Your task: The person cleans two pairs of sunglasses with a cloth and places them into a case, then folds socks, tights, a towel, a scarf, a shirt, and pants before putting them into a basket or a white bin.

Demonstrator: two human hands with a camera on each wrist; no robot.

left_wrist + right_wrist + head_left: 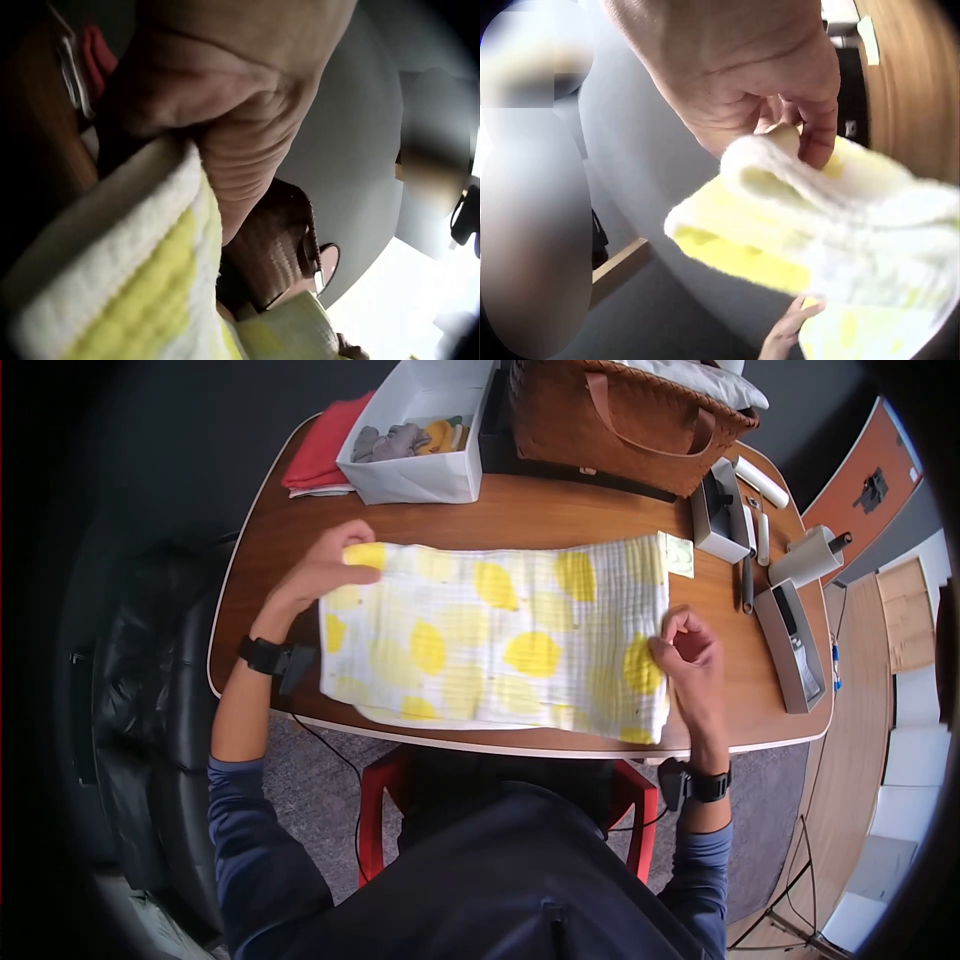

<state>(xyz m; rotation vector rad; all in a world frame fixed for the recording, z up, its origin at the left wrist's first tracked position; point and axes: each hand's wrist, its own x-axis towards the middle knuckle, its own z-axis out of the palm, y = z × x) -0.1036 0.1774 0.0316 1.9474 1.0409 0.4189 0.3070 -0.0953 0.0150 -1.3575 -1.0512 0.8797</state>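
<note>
A white muslin cloth [500,635] printed with yellow lemons is stretched out between both hands over the table, its layers folded over one another. My left hand [322,570] pinches it near the upper left corner, fingers curled over the edge. On the opposite side, my right hand [694,660] grips the right edge between thumb and fingers. The right wrist view shows the looped fold of the cloth [780,232] hanging from those fingertips. In the left wrist view a thick folded edge of the cloth [142,277] runs up to the palm, which hides the left fingertips.
At the back stand a white bin [415,480] with grey and yellow fabric pieces and a brown basket [620,430]. Red folded cloth [325,450] lies at the back left. Along the right are small boxes [790,650] and a white cylindrical container [803,558].
</note>
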